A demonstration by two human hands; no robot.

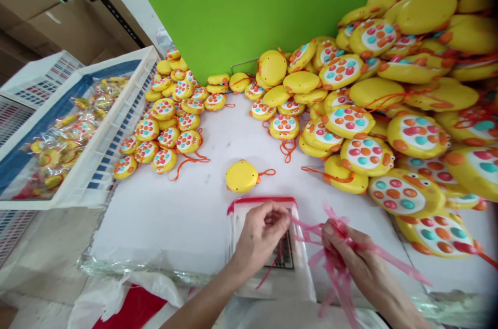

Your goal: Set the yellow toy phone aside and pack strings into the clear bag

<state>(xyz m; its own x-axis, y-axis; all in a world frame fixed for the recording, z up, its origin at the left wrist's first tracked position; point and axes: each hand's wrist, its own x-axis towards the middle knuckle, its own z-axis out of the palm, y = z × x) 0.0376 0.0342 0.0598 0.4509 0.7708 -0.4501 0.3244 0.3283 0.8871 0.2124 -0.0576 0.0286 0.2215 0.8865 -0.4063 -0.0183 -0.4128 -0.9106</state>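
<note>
Both hands (260,233) (350,251) pinch red strips (334,266) over clear bag (268,246); crate (116,111) w/ bagged toys (66,137).

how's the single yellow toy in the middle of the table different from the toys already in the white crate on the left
The single yellow toy lies bare on the white table, while the toys in the crate are each sealed in a clear bag. The single toy lies face down, its plain yellow back up; several crate toys show coloured buttons. The single toy lies alone just beyond the left hand; the crate toys are heaped together. Both look like the same round yellow toy.
</note>
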